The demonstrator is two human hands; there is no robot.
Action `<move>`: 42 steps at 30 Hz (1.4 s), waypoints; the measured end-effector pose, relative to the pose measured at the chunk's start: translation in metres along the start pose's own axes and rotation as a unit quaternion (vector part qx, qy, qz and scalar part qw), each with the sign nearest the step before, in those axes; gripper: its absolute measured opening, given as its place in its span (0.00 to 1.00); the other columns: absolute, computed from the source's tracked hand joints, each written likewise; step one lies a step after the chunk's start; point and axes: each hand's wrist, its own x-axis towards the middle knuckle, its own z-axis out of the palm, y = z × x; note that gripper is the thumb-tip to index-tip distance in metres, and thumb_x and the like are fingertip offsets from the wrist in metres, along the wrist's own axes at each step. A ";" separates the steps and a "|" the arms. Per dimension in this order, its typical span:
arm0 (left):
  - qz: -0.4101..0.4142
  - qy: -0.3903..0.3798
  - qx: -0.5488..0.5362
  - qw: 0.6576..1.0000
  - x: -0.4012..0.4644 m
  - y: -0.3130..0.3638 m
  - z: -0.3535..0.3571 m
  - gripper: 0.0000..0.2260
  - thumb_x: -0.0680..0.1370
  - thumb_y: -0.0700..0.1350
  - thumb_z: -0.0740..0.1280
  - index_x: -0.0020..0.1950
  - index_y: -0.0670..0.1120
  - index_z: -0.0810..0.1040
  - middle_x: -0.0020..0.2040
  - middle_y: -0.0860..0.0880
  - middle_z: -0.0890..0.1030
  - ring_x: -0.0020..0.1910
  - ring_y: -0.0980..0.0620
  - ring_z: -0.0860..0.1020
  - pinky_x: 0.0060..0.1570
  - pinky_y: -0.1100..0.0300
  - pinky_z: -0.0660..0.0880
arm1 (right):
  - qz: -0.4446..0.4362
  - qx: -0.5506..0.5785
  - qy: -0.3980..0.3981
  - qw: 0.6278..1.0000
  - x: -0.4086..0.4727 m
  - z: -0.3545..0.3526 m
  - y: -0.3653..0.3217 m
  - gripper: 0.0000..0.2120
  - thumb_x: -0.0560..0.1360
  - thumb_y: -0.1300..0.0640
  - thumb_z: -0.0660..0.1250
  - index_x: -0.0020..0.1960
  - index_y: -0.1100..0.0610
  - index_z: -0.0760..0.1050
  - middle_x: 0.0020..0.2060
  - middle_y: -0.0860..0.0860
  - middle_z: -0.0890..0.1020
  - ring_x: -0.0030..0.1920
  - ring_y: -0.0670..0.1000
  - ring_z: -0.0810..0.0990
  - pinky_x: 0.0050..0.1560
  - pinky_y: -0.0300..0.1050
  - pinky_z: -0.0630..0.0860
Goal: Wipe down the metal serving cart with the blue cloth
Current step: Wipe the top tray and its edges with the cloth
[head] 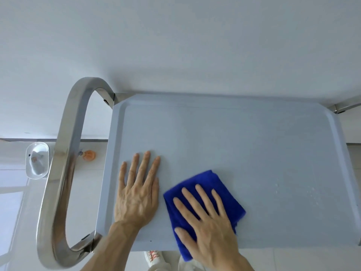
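The metal serving cart's top tray (pixel 244 145) fills the middle of the head view, pale grey with a raised rim. A folded blue cloth (pixel 211 182) lies on its near part, one corner hanging over the front edge. My right hand (pixel 207 222) presses flat on the cloth with fingers spread and straight. My left hand (pixel 137 192) rests flat on the bare tray just left of the cloth, fingers straight, holding nothing. A few water drops (pixel 277 189) sit on the tray to the right of the cloth.
The cart's curved steel handle (pixel 64 163) loops out on the left side. A white wall stands right behind the cart. On the floor at left are a white dish (pixel 37 161) and a small orange object (pixel 89 155). A shoe (pixel 153 257) shows below the front edge.
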 end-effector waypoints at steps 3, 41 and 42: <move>-0.005 0.008 -0.013 1.000 0.003 0.003 0.000 0.24 0.83 0.51 0.49 0.80 0.51 0.57 0.80 0.48 0.57 0.80 0.46 0.51 0.77 0.42 0.49 | -0.012 -0.005 0.001 1.000 0.011 -0.010 0.033 0.31 0.79 0.36 0.57 0.79 0.42 0.59 0.80 0.43 0.59 0.80 0.53 0.56 0.74 0.63 0.60; -0.013 0.013 -0.013 1.000 0.003 0.005 0.005 0.25 0.82 0.52 0.50 0.80 0.52 0.58 0.80 0.50 0.58 0.80 0.45 0.55 0.77 0.41 0.51 | 0.032 -0.043 0.090 0.994 0.197 -0.038 0.114 0.28 0.80 0.36 0.57 0.77 0.45 0.65 0.77 0.46 0.66 0.78 0.54 0.61 0.76 0.60 0.57; -0.013 0.013 -0.011 1.000 0.003 0.003 0.005 0.25 0.82 0.52 0.49 0.80 0.53 0.57 0.81 0.50 0.57 0.80 0.45 0.54 0.77 0.41 0.51 | 0.060 -0.051 0.093 0.993 0.191 -0.043 0.134 0.28 0.80 0.36 0.57 0.77 0.46 0.66 0.77 0.47 0.66 0.78 0.54 0.62 0.76 0.59 0.58</move>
